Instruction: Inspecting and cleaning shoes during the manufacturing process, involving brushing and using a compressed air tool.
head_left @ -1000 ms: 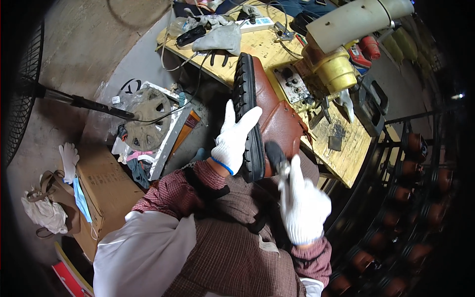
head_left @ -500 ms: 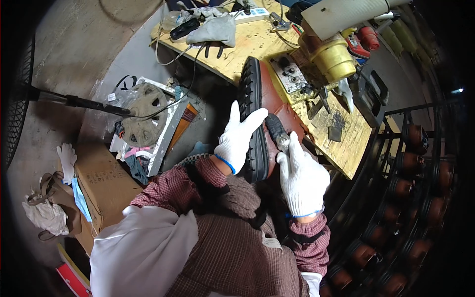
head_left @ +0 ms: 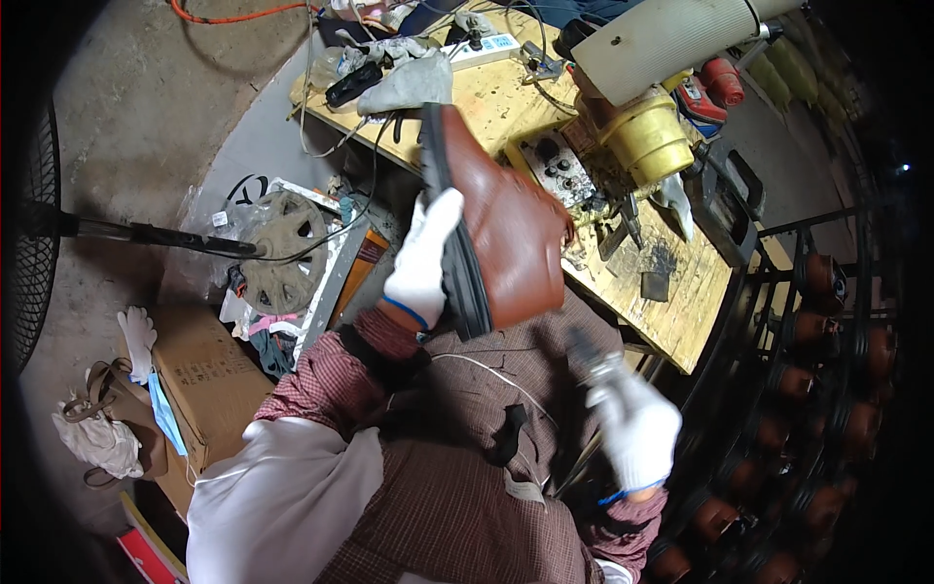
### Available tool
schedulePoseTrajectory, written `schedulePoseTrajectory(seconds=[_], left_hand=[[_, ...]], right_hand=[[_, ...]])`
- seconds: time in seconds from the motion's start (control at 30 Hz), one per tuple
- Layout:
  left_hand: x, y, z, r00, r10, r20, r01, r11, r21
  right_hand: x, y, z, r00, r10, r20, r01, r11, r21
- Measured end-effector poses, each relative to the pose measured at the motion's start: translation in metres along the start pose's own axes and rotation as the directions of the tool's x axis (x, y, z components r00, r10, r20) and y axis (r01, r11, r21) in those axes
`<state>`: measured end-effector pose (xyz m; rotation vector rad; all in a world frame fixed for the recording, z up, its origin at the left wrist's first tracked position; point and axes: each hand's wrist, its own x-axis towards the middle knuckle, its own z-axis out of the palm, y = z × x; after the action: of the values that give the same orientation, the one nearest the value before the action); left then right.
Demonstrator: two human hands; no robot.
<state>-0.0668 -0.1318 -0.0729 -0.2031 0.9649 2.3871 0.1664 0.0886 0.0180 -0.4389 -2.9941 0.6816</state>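
A reddish-brown leather boot (head_left: 511,234) with a thick black lugged sole (head_left: 467,282) is held up over my lap, its side facing up. My left hand (head_left: 424,248), in a white knit glove, is closed around the sole edge from the left. Lower right, my right hand (head_left: 637,428), gloved the same way, grips a dark-headed, brush-like tool (head_left: 586,347). That tool is apart from the boot and smeared by motion, so its exact kind is unclear.
Ahead stands a stained wooden bench (head_left: 681,316) with a yellow machine part (head_left: 647,136), control box (head_left: 555,165) and power strip (head_left: 482,51). A rack of boots (head_left: 715,516) is at right. A fan (head_left: 39,234) and cardboard box (head_left: 209,380) stand at left.
The boot has turned so more of its leather side shows, and has shifted left. My left hand has closed around the sole. My right hand has drawn the tool away, down and right.
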Motion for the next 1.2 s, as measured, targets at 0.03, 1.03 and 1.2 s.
schedulePoseTrajectory(seconds=[0.03, 1.03, 1.2], left_hand=[[-0.003, 0.011, 0.013, 0.993, -0.095, 0.07, 0.103, 0.987, -0.122], [-0.13, -0.098, 0.145, 0.188, -0.787, 0.587, 0.377, 0.61, 0.697], [-0.133, -0.096, 0.133, 0.292, -0.784, 0.547, 0.298, 0.618, 0.727]], right_hand=[[0.003, 0.023, 0.0, 0.973, 0.213, -0.088, -0.209, 0.977, 0.051], [-0.308, -0.238, -0.202, 0.415, 0.585, -0.697, -0.854, 0.515, -0.077], [-0.405, -0.118, -0.215, 0.108, 0.617, -0.78, -0.994, 0.069, -0.083]])
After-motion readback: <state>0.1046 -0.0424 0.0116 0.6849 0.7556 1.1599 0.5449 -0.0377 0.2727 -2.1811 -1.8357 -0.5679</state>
